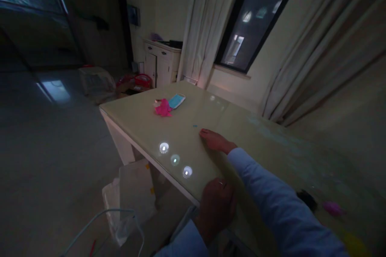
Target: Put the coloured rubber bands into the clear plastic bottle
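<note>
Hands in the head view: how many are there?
2: the left hand by the edge of the table, the right hand farther in, near a small blue strip.

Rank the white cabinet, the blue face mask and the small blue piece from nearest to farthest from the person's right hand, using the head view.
From the right hand:
1. Small blue piece: on the table, just ahead and left of the hand.
2. Blue face mask: farther along the table, also ahead-left.
3. White cabinet: beyond the table's far end.
</note>
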The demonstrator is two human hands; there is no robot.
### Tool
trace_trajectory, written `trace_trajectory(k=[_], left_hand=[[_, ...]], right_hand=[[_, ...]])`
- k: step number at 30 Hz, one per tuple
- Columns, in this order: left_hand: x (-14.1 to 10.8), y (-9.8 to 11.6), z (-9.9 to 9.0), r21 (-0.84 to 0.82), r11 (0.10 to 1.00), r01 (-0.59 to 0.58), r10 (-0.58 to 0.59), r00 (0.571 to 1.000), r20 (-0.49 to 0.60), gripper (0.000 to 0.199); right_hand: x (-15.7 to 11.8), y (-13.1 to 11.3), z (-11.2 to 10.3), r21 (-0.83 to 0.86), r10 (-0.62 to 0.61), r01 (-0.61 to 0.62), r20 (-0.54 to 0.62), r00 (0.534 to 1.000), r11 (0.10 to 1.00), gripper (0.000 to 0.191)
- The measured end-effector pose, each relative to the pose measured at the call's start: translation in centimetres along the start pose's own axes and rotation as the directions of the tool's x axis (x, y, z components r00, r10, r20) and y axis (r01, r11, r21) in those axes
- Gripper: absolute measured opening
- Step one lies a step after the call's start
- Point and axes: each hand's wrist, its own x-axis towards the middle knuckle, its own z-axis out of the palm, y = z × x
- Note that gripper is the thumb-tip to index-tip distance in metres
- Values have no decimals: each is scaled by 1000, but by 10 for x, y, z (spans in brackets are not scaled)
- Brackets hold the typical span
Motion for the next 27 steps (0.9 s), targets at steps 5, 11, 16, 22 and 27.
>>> trace_trajectory(k=[5, 11, 16, 22, 27], left_hand=[[0, -1, 5, -3, 1000, -1, 1, 1000, -11, 1], [1, -2, 7, 13, 1000, 22, -22, 1000, -3, 4], [2, -2, 10, 13, 1000, -3, 3, 1000, 25, 9], [6, -2, 12, -8, 1000, -24, 24, 999, 28, 10], [3, -1, 3, 27, 1000, 11, -12, 999, 52, 7]], right_hand=[[16, 6, -13, -38, 22, -24, -54, 998, 999, 64], [55, -8, -25, -84, 108, -115, -78, 991, 990, 55], [62, -27, -20, -126, 235, -240, -54, 971, 963, 24], [56, -31, -17, -87, 347, -356, -100, 933, 931, 29], [42, -25, -13, 103, 380, -367, -156, 912, 924, 18]])
